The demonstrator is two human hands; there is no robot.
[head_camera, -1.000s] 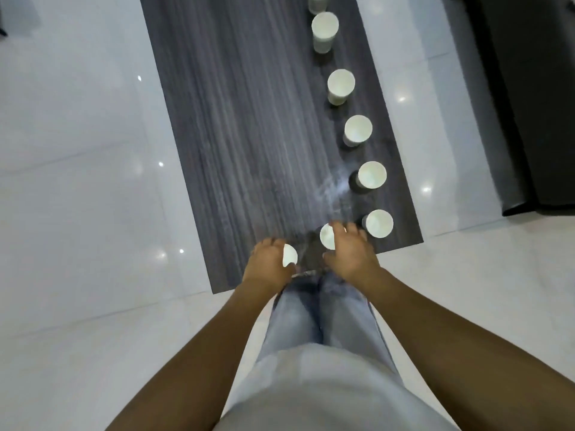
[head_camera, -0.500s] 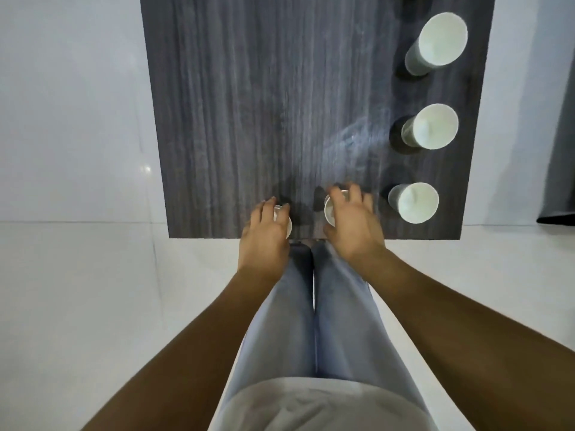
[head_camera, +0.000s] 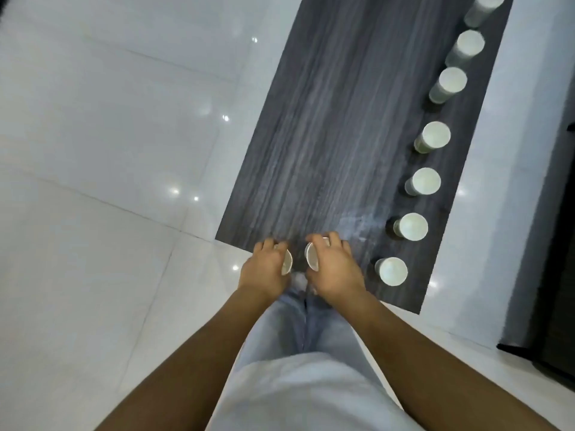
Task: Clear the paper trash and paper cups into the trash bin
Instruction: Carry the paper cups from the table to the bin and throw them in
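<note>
A: Head view: how many paper cups?
B: Nine. The left hand (head_camera: 264,270) grips one cup (head_camera: 287,262), the right hand (head_camera: 334,270) grips another cup (head_camera: 311,258). Seven cups (head_camera: 412,227) stand upright in a row along the right edge.
A: And the surface?
B: A dark wood-grain desk (head_camera: 326,135), on a white glossy tile floor (head_camera: 93,150).

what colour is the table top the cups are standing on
Dark grey with a streaky wood-grain pattern, on the table top in the head view.
</note>
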